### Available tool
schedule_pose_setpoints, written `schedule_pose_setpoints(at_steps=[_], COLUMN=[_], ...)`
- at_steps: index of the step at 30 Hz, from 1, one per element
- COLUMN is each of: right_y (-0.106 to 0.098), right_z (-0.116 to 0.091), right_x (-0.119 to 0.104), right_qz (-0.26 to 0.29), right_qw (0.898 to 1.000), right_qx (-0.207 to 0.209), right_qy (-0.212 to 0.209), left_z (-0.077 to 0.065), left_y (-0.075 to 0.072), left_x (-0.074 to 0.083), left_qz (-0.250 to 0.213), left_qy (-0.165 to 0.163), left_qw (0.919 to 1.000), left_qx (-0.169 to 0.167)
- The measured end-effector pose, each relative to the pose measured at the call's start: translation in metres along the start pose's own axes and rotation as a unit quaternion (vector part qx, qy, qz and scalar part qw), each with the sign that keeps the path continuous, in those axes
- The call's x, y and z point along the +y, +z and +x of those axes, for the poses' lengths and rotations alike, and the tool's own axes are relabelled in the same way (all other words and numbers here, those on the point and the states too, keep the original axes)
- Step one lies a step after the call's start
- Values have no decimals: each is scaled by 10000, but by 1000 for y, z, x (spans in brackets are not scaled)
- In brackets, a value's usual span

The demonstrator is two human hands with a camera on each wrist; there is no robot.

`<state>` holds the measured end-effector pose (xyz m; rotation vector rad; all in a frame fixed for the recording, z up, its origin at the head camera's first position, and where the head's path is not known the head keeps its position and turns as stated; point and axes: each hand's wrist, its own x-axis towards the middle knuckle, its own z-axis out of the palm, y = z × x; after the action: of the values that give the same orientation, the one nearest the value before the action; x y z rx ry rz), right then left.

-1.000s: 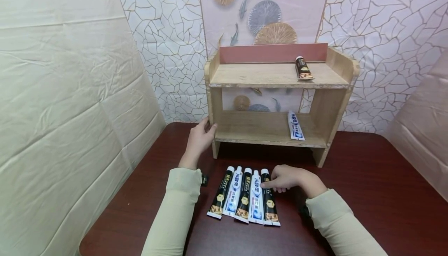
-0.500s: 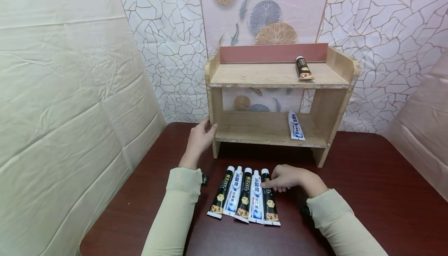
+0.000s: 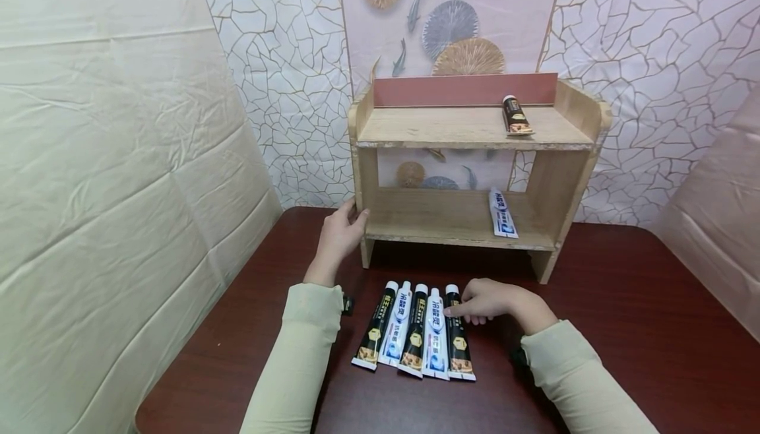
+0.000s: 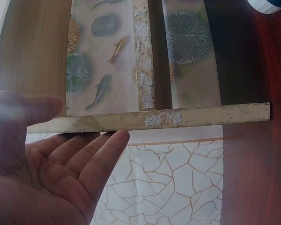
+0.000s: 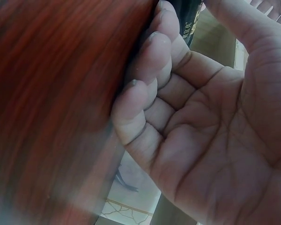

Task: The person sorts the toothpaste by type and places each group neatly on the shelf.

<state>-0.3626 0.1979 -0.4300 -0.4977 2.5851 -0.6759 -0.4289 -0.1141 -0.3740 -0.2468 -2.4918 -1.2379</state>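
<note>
Five-odd toothpaste tubes lie side by side on the table, black ones alternating with white ones. My right hand (image 3: 489,300) grips the rightmost black toothpaste tube (image 3: 458,341) near its cap, thumb over it and the other fingers curled against the table. A white toothpaste tube (image 3: 436,348) lies right beside it, under my thumb tip in the head view. At the far left, my left hand (image 3: 341,233) holds the side panel of the wooden shelf (image 3: 457,239), thumb on the inner face and fingers outside. The left wrist view shows the panel's edge (image 4: 201,115) between them.
A black toothpaste tube (image 3: 515,116) rests on the top shelf, right of centre. On the lower shelf lies a white toothpaste tube (image 3: 502,213). The dark red table (image 3: 623,302) extends on both sides, with a patterned wall cloth (image 3: 285,91) behind.
The rightmost black toothpaste tube has shifted very slightly away from me with my right hand on it. My left hand stays on the shelf's side panel.
</note>
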Motion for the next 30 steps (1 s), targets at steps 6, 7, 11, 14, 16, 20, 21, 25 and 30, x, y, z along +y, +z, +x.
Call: schedule_pose_setpoints(at_steps=[6, 7, 11, 14, 16, 20, 21, 25, 30], right_y=[-1, -1, -1, -1, -1, 0, 0, 0, -1], right_z=[1, 1, 1, 1, 1, 2, 2, 1, 1], right_x=[2, 3, 5, 5, 6, 6, 6, 7, 7], right_qz=[-5, 8, 82, 117, 129, 114, 109, 114, 129], right_qw=[10000, 10000, 10000, 9999, 9999, 9998, 9998, 9998, 9998], right_qx=[-15, -18, 41, 73, 81, 123, 139, 145, 142], right_qy=[10, 20, 34, 26, 47, 99, 102, 43, -40], left_z=[-1, -1, -1, -1, -1, -2, -2, -2, -2], left_y=[-1, -1, -1, -1, -1, -1, -1, -1, -1], left_x=[0, 1, 1, 1, 1, 1, 1, 1, 1], left_qz=[-55, -68, -49, -5, -1, -55, -69, -53, -64], left_qy=[-15, -25, -46, -61, -74, -76, -77, -108, -128], left_qw=[10000, 10000, 10000, 10000, 10000, 9999, 9999, 9999, 9999], left_qx=[6, -2, -16, -17, -32, -72, -74, -81, -75])
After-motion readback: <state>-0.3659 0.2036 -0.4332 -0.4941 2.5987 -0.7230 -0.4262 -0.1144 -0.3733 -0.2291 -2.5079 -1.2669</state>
